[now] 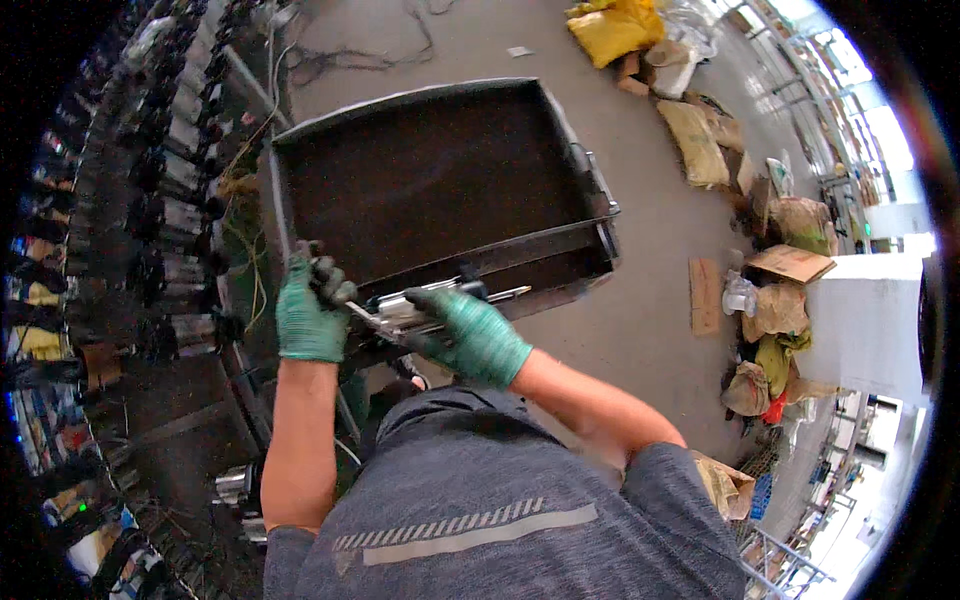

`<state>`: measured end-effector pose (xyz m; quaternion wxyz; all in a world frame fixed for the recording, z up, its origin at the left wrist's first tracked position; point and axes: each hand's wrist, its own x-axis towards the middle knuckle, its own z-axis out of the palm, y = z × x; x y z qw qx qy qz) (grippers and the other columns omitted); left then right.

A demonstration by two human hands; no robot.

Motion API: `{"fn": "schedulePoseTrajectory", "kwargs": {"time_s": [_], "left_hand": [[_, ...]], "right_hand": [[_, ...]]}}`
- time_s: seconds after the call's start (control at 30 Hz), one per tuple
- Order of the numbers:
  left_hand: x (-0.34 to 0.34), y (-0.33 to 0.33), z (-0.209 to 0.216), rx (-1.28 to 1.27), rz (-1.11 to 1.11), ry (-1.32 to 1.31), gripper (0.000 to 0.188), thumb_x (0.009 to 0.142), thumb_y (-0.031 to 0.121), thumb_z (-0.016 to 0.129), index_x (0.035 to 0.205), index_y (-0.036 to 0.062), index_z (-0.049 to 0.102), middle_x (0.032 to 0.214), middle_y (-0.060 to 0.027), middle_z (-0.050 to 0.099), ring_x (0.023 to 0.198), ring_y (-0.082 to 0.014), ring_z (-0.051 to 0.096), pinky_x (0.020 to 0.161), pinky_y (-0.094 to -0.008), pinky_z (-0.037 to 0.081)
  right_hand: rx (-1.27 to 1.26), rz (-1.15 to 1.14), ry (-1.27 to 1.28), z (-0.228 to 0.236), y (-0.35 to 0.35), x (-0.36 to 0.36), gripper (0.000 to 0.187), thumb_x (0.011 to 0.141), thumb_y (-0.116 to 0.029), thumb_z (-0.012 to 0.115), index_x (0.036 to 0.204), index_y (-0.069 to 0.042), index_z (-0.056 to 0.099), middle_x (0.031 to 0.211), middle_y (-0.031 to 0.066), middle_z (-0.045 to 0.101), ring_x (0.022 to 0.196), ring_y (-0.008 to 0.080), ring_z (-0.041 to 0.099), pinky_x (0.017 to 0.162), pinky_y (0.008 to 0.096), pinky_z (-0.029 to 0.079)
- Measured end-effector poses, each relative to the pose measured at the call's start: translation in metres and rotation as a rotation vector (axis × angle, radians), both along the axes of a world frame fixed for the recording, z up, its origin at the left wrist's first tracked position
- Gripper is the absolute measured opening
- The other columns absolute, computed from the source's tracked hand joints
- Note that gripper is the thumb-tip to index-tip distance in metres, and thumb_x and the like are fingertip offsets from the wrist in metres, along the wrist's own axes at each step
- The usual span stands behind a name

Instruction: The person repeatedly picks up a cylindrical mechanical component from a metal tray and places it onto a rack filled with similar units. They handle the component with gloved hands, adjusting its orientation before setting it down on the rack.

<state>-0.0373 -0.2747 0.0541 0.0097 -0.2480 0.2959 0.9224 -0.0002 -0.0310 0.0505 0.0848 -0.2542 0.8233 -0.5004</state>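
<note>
Both my hands wear green knit gloves with dark fingers. My left hand [312, 310] is closed at the near left corner of a dark metal cart tray [440, 88], its fingertips on one end of a thin silver bar [368, 318]. My right hand [472, 335] is closed over a shiny metal cylinder [403, 306], thumb and forefinger on either side of it. The bar's other end runs to the right hand's thumb. A thin rod with a brass-coloured tip [512, 294] sticks out beyond the right hand, over the narrow front compartment. The palms hide much of these parts.
The tray's front compartment [555, 268] lies along its near edge. Dense rows of machinery [180, 220] stand at left, with loose cables [255, 180] beside the tray. Sacks [693, 142] and cardboard [704, 297] lie on the floor at right, near a white panel [862, 325].
</note>
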Motion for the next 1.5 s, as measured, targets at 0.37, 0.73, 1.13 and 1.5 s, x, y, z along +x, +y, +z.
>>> {"fn": "schedulePoseTrajectory", "kwargs": {"time_s": [0.37,0.73,1.13,1.5], "left_hand": [[0.008,0.129,0.034,-0.822,-0.447,0.191,0.030,0.102,0.013,0.060,0.129,-0.0004,0.061,0.120,-0.0111,0.070,0.111,-0.0174,0.064,0.099,-0.0318,0.050],[0.152,-0.038,-0.073,-1.116,-0.005,-0.373,0.023,0.100,0.012,0.059,0.121,0.0044,0.066,0.109,-0.0074,0.069,0.096,-0.0191,0.066,0.087,-0.0338,0.053],[0.160,-0.141,-0.098,-2.059,-0.486,-0.598,0.051,0.088,0.019,0.068,0.137,0.0078,0.058,0.141,-0.0174,0.057,0.133,-0.0382,0.051,0.110,-0.0478,0.043],[0.133,-0.197,-0.084,-2.054,-1.321,-0.415,0.032,0.091,0.030,0.066,0.117,0.0136,0.072,0.114,-0.0145,0.068,0.107,-0.0383,0.065,0.097,-0.0504,0.051]], "right_hand": [[0.476,-0.636,-0.238,-0.020,0.290,0.023,0.030,0.090,-0.020,0.066,0.117,-0.007,0.062,0.096,0.0232,0.071,0.089,0.0455,0.069,0.076,0.0487,0.055],[0.536,-0.818,-0.380,-0.194,0.345,-0.025,0.034,0.093,-0.031,0.063,0.115,-0.005,0.061,0.097,0.0264,0.070,0.093,0.0482,0.067,0.080,0.0523,0.053],[0.271,-0.227,0.027,-0.082,0.155,-0.027,0.036,0.092,-0.009,0.068,0.126,-0.004,0.057,0.122,0.0175,0.061,0.104,0.0365,0.064,0.091,0.0405,0.053],[0.707,0.259,-0.115,-0.026,0.014,-0.073,0.011,0.087,-0.014,0.064,0.097,-0.008,0.065,0.108,0.0163,0.069,0.090,0.0407,0.068,0.075,0.0475,0.055]]}}
